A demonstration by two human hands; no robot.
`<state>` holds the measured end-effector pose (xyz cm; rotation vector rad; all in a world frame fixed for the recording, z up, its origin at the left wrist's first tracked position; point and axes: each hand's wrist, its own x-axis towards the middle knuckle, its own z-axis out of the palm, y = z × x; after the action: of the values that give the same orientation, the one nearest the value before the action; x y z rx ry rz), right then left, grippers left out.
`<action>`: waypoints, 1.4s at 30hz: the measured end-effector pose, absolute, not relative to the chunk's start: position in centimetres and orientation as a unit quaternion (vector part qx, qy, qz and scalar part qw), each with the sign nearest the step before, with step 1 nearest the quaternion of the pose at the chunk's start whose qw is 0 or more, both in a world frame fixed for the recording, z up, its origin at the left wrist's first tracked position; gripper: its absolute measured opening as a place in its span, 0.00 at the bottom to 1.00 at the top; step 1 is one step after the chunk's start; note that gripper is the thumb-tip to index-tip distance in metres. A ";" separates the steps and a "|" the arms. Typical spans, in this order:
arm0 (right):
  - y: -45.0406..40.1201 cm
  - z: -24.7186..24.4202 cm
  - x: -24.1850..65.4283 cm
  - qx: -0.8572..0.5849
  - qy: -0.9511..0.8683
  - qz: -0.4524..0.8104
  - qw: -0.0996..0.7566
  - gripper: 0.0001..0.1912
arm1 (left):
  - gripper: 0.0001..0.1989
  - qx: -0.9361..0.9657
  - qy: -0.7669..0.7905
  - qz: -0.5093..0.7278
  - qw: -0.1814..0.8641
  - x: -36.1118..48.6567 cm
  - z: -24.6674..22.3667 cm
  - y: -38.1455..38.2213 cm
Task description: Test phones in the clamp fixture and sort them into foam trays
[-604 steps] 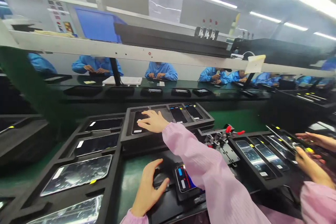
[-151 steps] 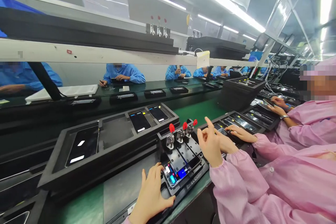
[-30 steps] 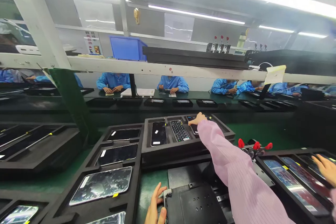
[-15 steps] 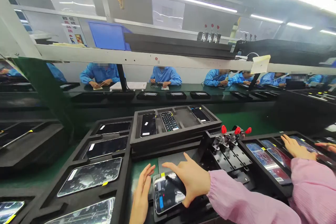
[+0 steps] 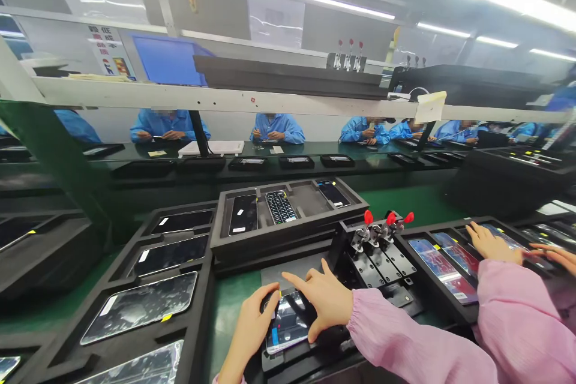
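Note:
A phone [image 5: 288, 327] with a lit dark screen and a blue patch lies tilted on a black fixture [image 5: 270, 366] near the bottom centre. My left hand [image 5: 252, 321] has its fingers and thumb bent together at the phone's upper left edge. Over the phone's right side is my right hand [image 5: 324, 300], fingers spread, thumb by the lower right edge. Its palm hides part of the screen. Just right of this hand sits a black clamp block [image 5: 380, 264] with red-tipped levers [image 5: 390, 218].
Foam trays of phones stand at left [image 5: 204, 288], behind the fixture [image 5: 288, 228] and at right [image 5: 450, 306]. A co-worker's hand [image 5: 495, 246] in a pink sleeve reaches over the right tray; another hand [image 5: 555, 255] is beside it. A shelf beam [image 5: 270, 102] crosses above.
The view has shifted, moving the trays leftward in the picture. My left hand has come up to the phone and its fingers have bent onto the edge. The phone's lower edge sits farther up the fixture.

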<state>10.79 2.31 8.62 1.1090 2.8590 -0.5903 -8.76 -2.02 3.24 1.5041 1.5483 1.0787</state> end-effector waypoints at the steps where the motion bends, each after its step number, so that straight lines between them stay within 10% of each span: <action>1: 2.1 9.1 11.1 0.352 0.914 -0.202 -0.012 0.63 | 0.15 0.586 0.603 0.411 0.352 -8.8 3.3 -1.8; 6: 1.3 13.3 14.4 0.407 0.830 -0.226 -0.306 0.39 | 0.14 0.593 0.613 0.399 0.337 -7.3 2.9 -1.2; 11: 3.1 16.6 18.9 0.461 0.712 0.002 -0.530 0.14 | 0.12 0.630 0.575 0.395 0.342 -3.4 2.6 -0.9; 29: -0.3 10.0 22.6 0.535 0.715 0.162 -0.419 0.04 | 0.09 0.671 0.457 0.375 0.448 -1.5 2.4 1.7; 33: -0.3 7.3 22.3 0.596 0.721 0.135 -0.325 0.13 | 0.26 0.696 0.423 0.366 0.450 -1.9 1.9 1.0; 42: -3.4 2.9 22.0 0.492 0.676 0.110 -0.538 0.11 | 0.20 0.600 0.439 0.402 0.535 -2.0 1.5 1.6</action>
<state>21.98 -3.42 2.93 2.4947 3.4297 0.5605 -1.99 1.65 1.53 1.4287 1.0450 0.9573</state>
